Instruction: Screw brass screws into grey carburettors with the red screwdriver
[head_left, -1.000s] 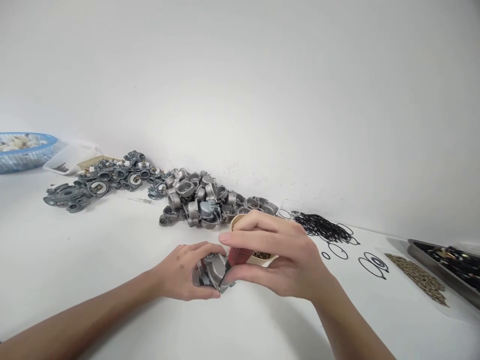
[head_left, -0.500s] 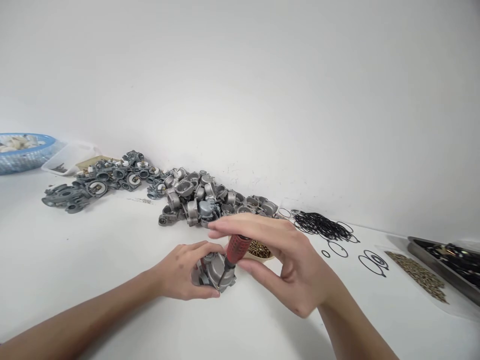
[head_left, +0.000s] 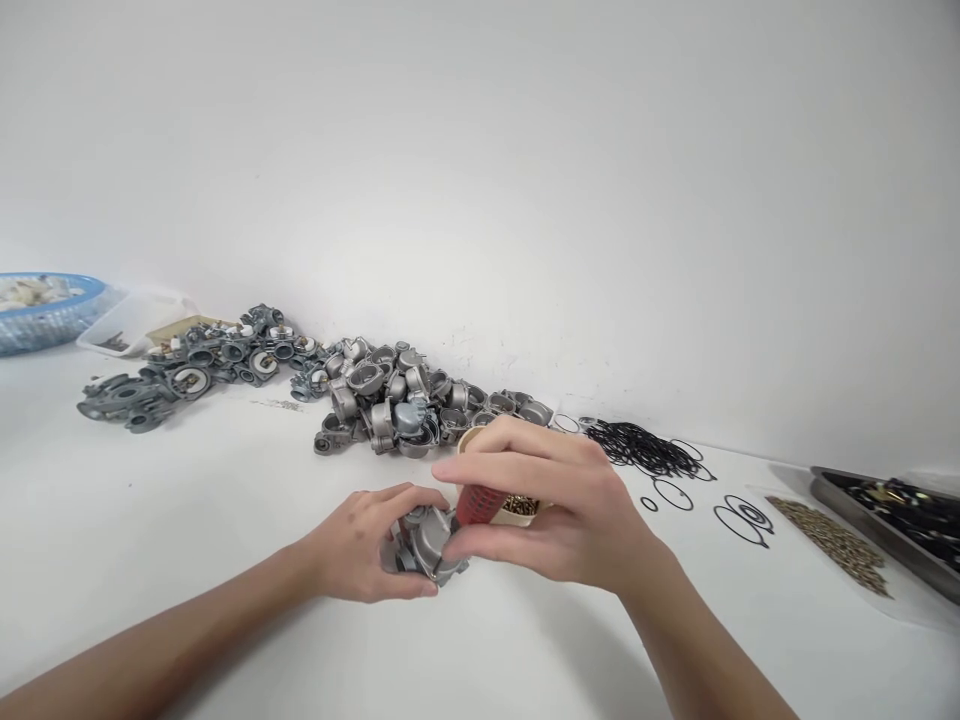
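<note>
My left hand point(head_left: 371, 545) is closed round a grey metal carburetor point(head_left: 431, 540) on the white table, with fingers behind it and the thumb along its near side. In my right hand point(head_left: 555, 505) is a screwdriver with a red handle point(head_left: 478, 504), held between the thumb and fingers. The handle slants over the right side of the carburetor; my thumb hides the shaft and tip, so I cannot tell what the tip touches. Behind the right hand stands a cream-coloured bowl point(head_left: 469, 438) of brass-coloured screws point(head_left: 520, 505), partly covered by the hand.
Piled along the wall are grey float bowls point(head_left: 382, 395) and carburetor bodies point(head_left: 202, 355). Black rubber rings point(head_left: 645, 450) lie at the right, near small brass parts point(head_left: 832, 540) and a metal tray point(head_left: 862, 510). A blue basket point(head_left: 94, 290) and a clear bin point(head_left: 142, 315) stand far left.
The right hand's fingers have curled in lower round the screwdriver handle, and the thumb has come across the shaft. My left hand and the carburetor have hardly moved. The view has shifted slightly.
</note>
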